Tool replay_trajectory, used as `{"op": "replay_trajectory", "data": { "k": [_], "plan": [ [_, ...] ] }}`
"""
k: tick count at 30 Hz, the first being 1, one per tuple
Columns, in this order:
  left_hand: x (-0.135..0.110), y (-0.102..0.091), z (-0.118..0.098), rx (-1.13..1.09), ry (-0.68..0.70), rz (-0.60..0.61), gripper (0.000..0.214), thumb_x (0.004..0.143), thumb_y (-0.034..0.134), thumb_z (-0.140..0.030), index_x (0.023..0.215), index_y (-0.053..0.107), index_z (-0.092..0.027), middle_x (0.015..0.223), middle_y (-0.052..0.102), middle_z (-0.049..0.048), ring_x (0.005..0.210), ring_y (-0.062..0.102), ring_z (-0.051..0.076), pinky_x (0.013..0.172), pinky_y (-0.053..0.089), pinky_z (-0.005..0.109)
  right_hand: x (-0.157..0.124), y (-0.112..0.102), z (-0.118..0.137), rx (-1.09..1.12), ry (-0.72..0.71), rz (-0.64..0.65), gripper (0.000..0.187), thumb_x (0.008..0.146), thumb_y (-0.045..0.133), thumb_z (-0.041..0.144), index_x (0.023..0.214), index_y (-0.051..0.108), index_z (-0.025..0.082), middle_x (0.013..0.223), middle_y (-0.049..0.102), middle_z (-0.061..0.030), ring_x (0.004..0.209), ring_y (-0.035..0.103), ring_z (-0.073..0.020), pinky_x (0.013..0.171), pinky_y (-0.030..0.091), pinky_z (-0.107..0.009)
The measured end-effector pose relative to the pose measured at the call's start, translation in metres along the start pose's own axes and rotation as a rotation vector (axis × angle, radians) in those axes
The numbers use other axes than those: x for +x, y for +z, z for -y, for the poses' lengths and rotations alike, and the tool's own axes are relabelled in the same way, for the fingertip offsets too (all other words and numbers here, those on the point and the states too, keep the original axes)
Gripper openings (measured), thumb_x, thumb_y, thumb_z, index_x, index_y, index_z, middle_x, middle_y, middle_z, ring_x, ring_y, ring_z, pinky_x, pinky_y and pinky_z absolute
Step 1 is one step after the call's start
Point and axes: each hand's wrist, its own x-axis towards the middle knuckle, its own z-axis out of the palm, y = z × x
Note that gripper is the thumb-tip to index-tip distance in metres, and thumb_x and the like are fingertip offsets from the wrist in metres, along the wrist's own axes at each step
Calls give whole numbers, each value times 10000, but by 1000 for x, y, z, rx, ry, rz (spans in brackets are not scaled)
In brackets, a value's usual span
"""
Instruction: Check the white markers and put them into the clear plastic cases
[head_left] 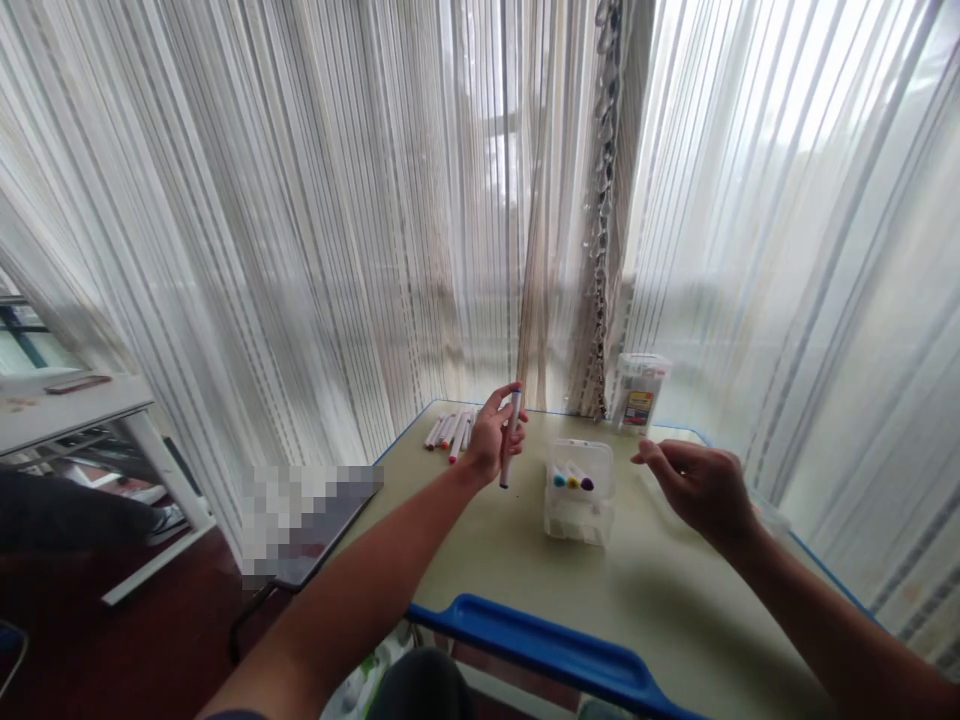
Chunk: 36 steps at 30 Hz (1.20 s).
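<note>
My left hand (491,435) is raised over the table and closed round a white marker (510,440), held nearly upright. Behind it, several more markers (450,432) lie side by side at the table's far left corner. A clear plastic box (579,492) stands in the middle of the table with three markers in it, their blue, yellow and purple caps showing. My right hand (697,482) hovers to the right of the box, holding nothing, its fingers loosely curled and apart.
A second clear container (639,392) with a label stands at the back by the curtain. The pale green table (675,590) has a blue rim. Sheer curtains hang close behind. A white desk (75,405) stands at the left.
</note>
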Motion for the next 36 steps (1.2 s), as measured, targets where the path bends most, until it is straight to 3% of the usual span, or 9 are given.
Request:
{"op": "replay_trajectory", "data": {
  "k": [14, 20, 27, 36],
  "plan": [
    [2, -2, -2, -71, 4, -16, 441, 850, 540, -187, 1285, 535, -264, 781, 530, -14, 469, 429, 60, 440, 300, 178, 0, 2, 6, -7, 12, 37, 394, 878, 558, 409, 616, 769, 205, 507, 691, -14, 454, 656, -170, 491, 460, -258],
    [4, -4, 0, -68, 30, -95, 420, 889, 552, -196, 1304, 540, -265, 791, 524, -3, 498, 470, 67, 462, 363, 188, -2, 1, 5, -16, 10, 41, 373, 880, 566, 413, 633, 767, 220, 555, 720, -16, 498, 684, -181, 510, 470, -267],
    [4, -3, 2, -60, 49, -129, 389, 896, 518, -165, 1277, 536, -239, 806, 535, 8, 507, 506, 82, 470, 417, 213, -3, -4, 20, -35, -91, 3, 360, 915, 581, 367, 649, 763, 207, 564, 710, -5, 483, 665, -153, 506, 466, -248],
    [0, 3, 5, -6, 96, -155, 390, 852, 572, -187, 1241, 558, -209, 804, 571, 13, 494, 526, 95, 477, 440, 239, -5, -7, 20, -33, -183, -4, 359, 938, 594, 340, 641, 744, 207, 554, 701, 0, 491, 682, -161, 483, 464, -251]
  ]
}}
